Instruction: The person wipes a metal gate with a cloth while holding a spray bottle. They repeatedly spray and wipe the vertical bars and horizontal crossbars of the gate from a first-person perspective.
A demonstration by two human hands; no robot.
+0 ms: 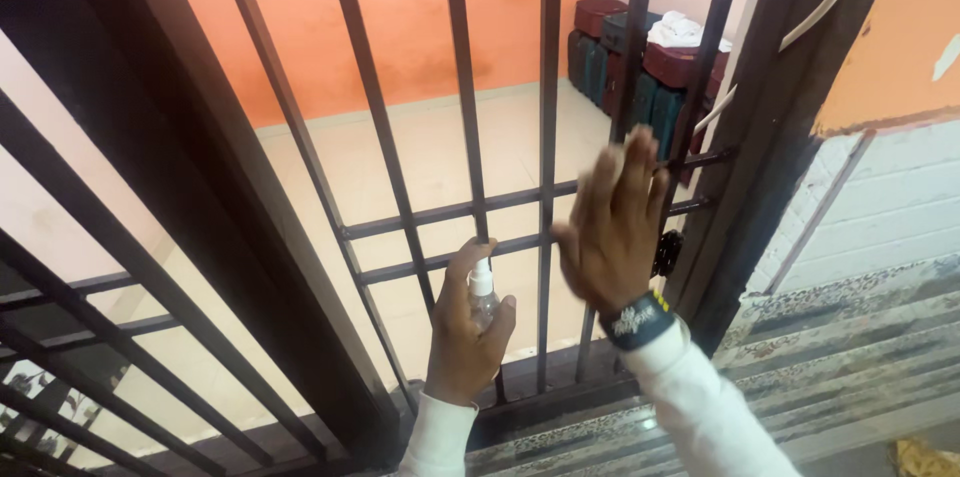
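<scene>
1. Your left hand (465, 327) is closed around a small clear spray bottle (482, 289), held upright with its white nozzle pointing at the dark metal gate (470, 207).
2. Your right hand (612, 227) is open and flat, fingers spread, raised against the gate's vertical bars near the two horizontal crossbars; whether the palm touches them, you cannot tell.
3. A dark wristband (635, 320) sits on your right wrist above the white sleeve.
4. The bars stand between you and the room beyond.
5. Behind them, stacked suitcases (640, 77) with a white cloth (676, 30) on top stand against the orange wall (400, 17).
6. A dark latch (667, 252) hangs just beside your right hand.
</scene>
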